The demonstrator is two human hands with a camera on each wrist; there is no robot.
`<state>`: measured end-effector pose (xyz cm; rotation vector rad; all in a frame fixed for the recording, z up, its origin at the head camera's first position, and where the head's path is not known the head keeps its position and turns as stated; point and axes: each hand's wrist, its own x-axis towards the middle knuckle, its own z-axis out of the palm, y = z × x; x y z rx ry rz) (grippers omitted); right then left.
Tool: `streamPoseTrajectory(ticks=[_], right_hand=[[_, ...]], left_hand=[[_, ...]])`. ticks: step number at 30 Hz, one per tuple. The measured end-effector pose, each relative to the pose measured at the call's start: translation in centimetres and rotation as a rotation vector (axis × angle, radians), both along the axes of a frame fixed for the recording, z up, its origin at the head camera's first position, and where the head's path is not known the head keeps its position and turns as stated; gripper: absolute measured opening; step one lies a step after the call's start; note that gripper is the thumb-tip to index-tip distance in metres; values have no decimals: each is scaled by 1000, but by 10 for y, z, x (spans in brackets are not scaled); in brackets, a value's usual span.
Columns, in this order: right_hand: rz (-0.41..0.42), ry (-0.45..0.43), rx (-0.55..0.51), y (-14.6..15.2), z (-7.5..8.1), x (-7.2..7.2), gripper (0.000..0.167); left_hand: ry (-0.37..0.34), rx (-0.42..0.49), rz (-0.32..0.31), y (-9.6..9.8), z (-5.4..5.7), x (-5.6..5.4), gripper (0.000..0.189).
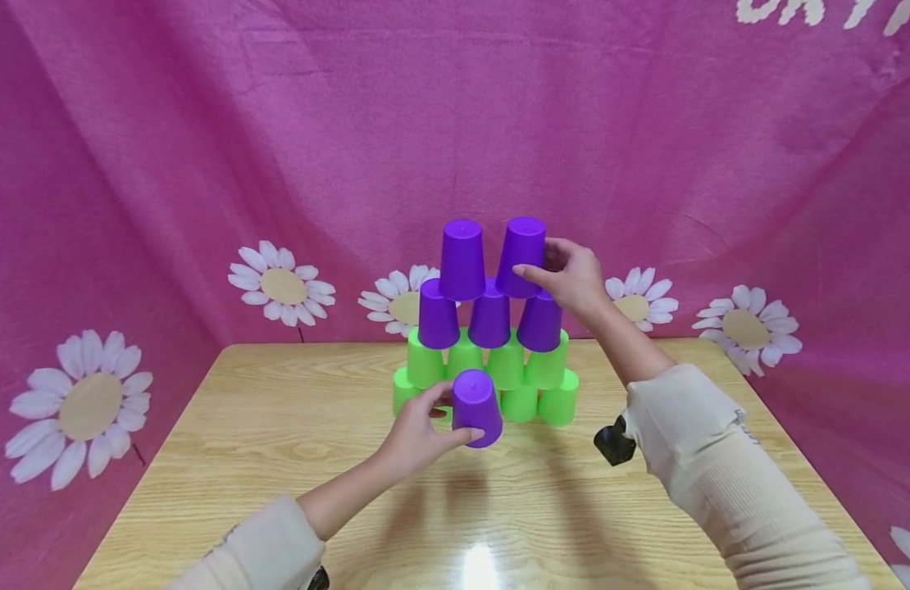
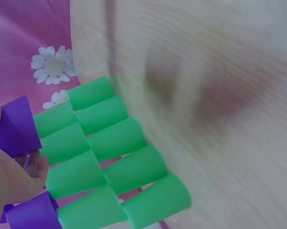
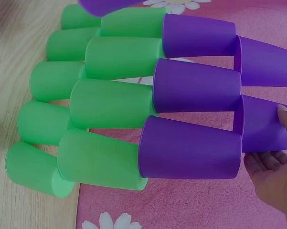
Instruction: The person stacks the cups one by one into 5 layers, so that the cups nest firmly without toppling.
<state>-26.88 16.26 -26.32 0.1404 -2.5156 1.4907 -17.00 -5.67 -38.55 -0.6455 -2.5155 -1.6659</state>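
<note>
A pyramid of upside-down plastic cups stands on the table. Its two lower rows are green cups (image 1: 547, 370), and above them sits a row of three purple cups (image 1: 489, 315). Two more purple cups form the top row, a left one (image 1: 462, 260) and a right one (image 1: 520, 250). My right hand (image 1: 576, 283) grips the right top cup, which rests on the row below. In front of the pyramid my left hand (image 1: 418, 434) holds another upside-down purple cup (image 1: 475, 403) above the table, partly hiding the bottom green row (image 3: 38, 162).
The wooden table (image 1: 278, 459) ends at a pink cloth backdrop (image 1: 352, 147) with white daisies (image 1: 284, 285). A black object (image 1: 614, 442) is at the right sleeve's cuff (image 1: 680, 410). Shadows and a bright reflection lie on the near tabletop.
</note>
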Motion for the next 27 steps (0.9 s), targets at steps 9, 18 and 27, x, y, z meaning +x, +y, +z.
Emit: streamPoseTrajectory(ticks=[9, 18, 27], right_hand=[[2, -5, -1, 1, 1, 2, 55], [5, -1, -6, 0, 0, 2, 55], [-3, -3, 4, 1, 0, 1, 56]], left_hand=[[12, 9, -23, 2, 18, -5, 53], [21, 32, 15, 2, 39, -11, 53], [36, 26, 35, 1, 55, -18, 52]])
